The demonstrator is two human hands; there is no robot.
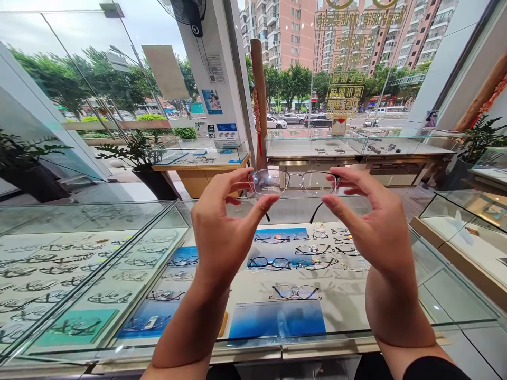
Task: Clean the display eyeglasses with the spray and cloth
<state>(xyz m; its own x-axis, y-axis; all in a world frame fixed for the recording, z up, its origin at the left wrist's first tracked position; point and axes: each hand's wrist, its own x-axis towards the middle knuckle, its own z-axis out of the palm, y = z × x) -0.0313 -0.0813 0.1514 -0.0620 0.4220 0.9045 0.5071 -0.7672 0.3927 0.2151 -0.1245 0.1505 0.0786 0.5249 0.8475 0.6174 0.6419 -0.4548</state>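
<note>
A pair of eyeglasses point(295, 179) with thin metal rims and dark temple tips is held up in front of me, above the glass display case. Small white print shows on its left lens. My left hand point(227, 211) pinches the left end of the frame, thumb below the lens and fingers behind. At the other end, my right hand point(366, 211) grips the frame the same way. Both temples point away and down, partly hidden by the lenses and thumbs. Beneath the hands, another pair of eyeglasses point(295, 291) lies in the case above a blue card point(277, 320).
Several rows of eyeglasses point(59, 269) fill the glass case point(282, 340) on the left. More showcases point(312, 153) stand by the window. Potted plants point(144, 153) are at the left, another showcase point(467, 232) at the right. A wall fan point(190, 16) hangs above.
</note>
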